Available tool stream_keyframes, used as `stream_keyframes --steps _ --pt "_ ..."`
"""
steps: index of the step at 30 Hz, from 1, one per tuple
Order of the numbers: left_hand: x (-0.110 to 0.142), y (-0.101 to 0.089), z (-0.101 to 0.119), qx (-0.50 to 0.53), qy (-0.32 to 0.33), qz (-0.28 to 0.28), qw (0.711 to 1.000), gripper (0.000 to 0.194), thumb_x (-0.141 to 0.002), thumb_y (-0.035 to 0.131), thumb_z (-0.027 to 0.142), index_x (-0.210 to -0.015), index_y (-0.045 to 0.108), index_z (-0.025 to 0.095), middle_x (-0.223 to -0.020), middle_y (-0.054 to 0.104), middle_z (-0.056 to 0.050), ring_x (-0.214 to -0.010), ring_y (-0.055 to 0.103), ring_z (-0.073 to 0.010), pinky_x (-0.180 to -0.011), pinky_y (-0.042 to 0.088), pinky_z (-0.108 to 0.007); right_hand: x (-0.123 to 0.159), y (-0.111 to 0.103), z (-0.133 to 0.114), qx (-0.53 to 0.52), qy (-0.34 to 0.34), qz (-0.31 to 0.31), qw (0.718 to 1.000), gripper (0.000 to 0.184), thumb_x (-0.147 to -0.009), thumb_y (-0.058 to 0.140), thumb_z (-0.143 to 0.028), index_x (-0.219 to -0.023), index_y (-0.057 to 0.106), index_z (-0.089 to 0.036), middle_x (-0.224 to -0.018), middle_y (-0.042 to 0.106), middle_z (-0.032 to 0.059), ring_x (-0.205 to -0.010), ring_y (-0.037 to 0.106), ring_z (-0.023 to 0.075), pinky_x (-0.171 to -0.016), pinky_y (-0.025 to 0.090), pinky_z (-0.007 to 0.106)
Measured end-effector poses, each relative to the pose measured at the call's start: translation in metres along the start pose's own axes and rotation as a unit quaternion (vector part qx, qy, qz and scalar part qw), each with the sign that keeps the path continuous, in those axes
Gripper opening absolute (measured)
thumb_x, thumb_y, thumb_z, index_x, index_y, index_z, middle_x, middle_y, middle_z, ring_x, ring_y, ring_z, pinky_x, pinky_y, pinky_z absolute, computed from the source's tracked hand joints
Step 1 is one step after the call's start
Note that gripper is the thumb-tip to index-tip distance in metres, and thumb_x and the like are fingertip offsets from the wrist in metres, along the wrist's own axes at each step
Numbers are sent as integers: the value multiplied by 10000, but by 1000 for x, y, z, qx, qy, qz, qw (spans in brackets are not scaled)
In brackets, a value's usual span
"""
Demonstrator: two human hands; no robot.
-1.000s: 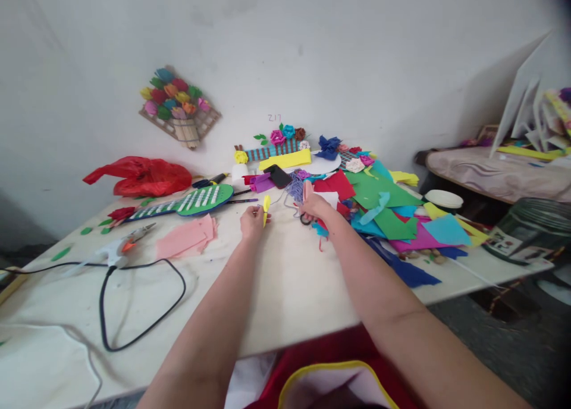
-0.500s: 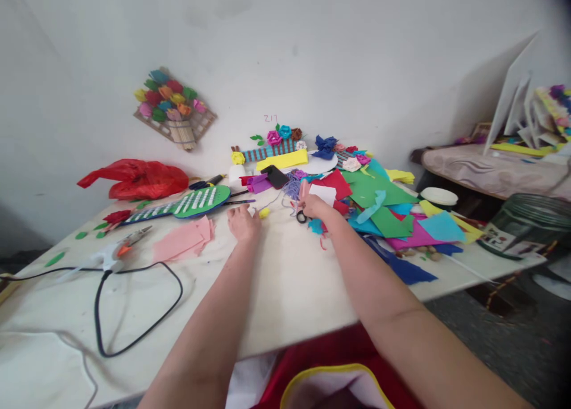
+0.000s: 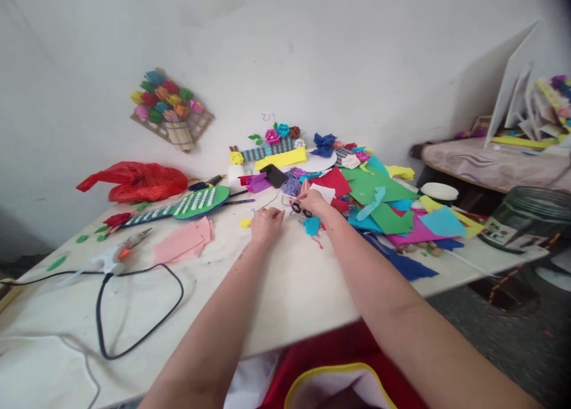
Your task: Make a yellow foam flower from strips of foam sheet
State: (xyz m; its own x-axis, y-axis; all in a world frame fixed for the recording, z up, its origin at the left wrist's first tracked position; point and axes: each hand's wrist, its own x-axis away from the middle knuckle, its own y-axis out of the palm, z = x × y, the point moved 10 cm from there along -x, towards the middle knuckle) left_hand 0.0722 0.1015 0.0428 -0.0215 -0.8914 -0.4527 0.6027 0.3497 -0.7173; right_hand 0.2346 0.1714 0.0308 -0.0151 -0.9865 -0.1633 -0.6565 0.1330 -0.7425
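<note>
My right hand (image 3: 312,201) is closed at a small pair of scissors (image 3: 296,207), whose black finger loops show under my fingertips. A thin part of the scissors points left. My left hand (image 3: 266,223) hovers low over the table with its fingers curled together; what they pinch, if anything, is hidden. A yellow paper scrap (image 3: 245,223) lies just left of it. Behind my hands sits a loose bundle of lilac yarn (image 3: 291,187), with a strand trailing left towards my left hand. A crumpled turquoise paper piece (image 3: 311,225) rests below my right hand.
Coloured paper sheets (image 3: 375,189) pile up on the right, near a glass jar (image 3: 526,219). On the left are pink paper sheets (image 3: 184,241), a glue gun (image 3: 111,257) with its black cord, a green decorated board (image 3: 203,202) and a red plastic bag (image 3: 145,182).
My left hand has moved right, away from the yellow scrap and closer to my right hand. The scissors have shifted and turned at my right hand, so both black loops now show.
</note>
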Motion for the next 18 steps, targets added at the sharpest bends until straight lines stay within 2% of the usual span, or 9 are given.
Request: stream_keyframes --steps 2,5,7,10,13,16,18 --pt "0 16 -4 134 -46 -54 988 336 -766 490 447 -769 667 161 -717 646 -82 -642 582 -184 -597 403 -276 -1 0 1 -46 10 10 999 260 -619 568 -116 -858 668 -133 -856 669 63 -758 605 154 -680 459 219" --pt "2 44 -6 338 -121 -134 924 367 -739 526 475 -833 643 140 -849 672 -86 -532 564 -124 -497 411 -240 1 4 -5 -73 15 13 997 262 -596 549 -83 -823 670 -135 -823 668 45 -729 599 137 -652 451 202" --pt "3 53 -6 414 -150 -151 885 331 -715 575 432 -822 626 122 -874 671 -97 -510 565 -106 -487 426 -228 5 8 -11 -72 18 5 997 273 -574 548 -64 -807 668 -137 -793 663 35 -709 594 132 -622 443 191" --pt "2 53 -18 463 -196 -116 856 210 -683 624 311 -753 595 116 -775 672 -80 -504 577 -107 -460 419 -209 11 17 -18 -94 31 -24 995 343 -554 539 -37 -862 655 -133 -717 644 16 -632 579 120 -549 429 178" --pt "2 49 -32 474 -234 -79 845 113 -663 617 227 -693 576 126 -677 660 -54 -509 581 -112 -433 400 -193 16 25 -24 -101 18 -69 992 412 -566 514 -15 -941 637 -135 -607 603 -11 -538 545 105 -505 410 175" --pt "1 43 -41 476 -255 -48 840 77 -654 596 203 -660 563 133 -637 652 -50 -533 593 -128 -444 414 -199 18 29 -25 -40 -18 -109 993 371 -583 512 -11 -906 647 -133 -594 592 -5 -553 542 116 -526 404 188" --pt "0 39 -47 484 -273 -23 831 69 -646 585 195 -667 550 139 -639 653 -54 -560 609 -145 -455 428 -209 16 24 -21 12 -29 -99 995 289 -616 531 -44 -863 654 -131 -657 617 25 -617 567 139 -568 412 207"
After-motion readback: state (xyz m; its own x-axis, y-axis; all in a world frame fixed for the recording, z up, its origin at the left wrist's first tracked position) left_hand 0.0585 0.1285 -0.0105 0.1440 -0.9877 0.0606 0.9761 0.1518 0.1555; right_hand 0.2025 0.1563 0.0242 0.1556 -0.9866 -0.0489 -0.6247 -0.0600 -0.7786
